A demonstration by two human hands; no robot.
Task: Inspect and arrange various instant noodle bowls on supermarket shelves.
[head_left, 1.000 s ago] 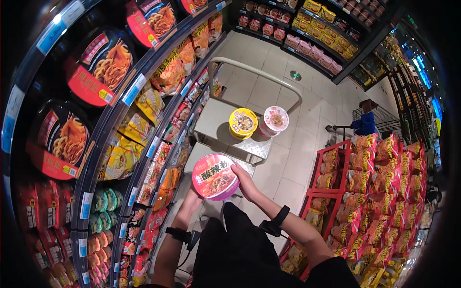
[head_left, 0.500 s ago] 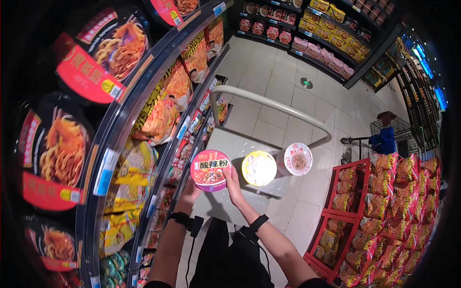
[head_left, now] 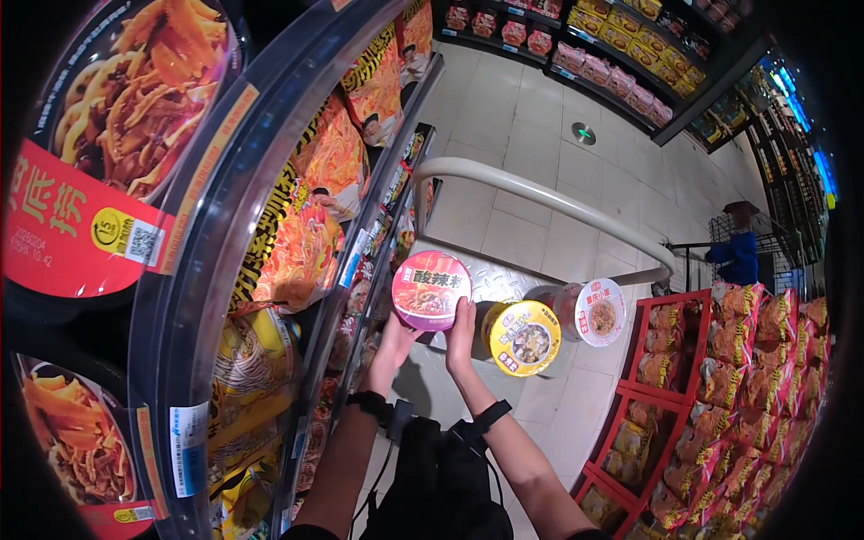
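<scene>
Both hands hold a pink instant noodle cup (head_left: 430, 290), lid facing up, above a platform cart (head_left: 490, 281). My left hand (head_left: 392, 346) grips it from below on its left side, fingers partly hidden under the cup. On its right side, my right hand (head_left: 461, 333) is wrapped with the thumb up against the rim. Just right of that hand, a yellow noodle cup (head_left: 524, 338) stands on the cart. Beyond it is a white and pink noodle cup (head_left: 598, 312), near the cart's right edge.
Close on my left rises a shelf (head_left: 193, 297) of noodle bowls (head_left: 135, 99) and bagged noodles (head_left: 297, 247). The cart's pale handle bar (head_left: 540, 193) arches ahead. Red crates (head_left: 652, 405) with stacked noodle bags (head_left: 729, 396) stand at right. A wire trolley (head_left: 765, 238) is beyond.
The pink cup, held in both hands, has shifted up and to the right in view. My viewpoint has moved nearer the left shelf, and the glare has left the yellow cup's lid.
</scene>
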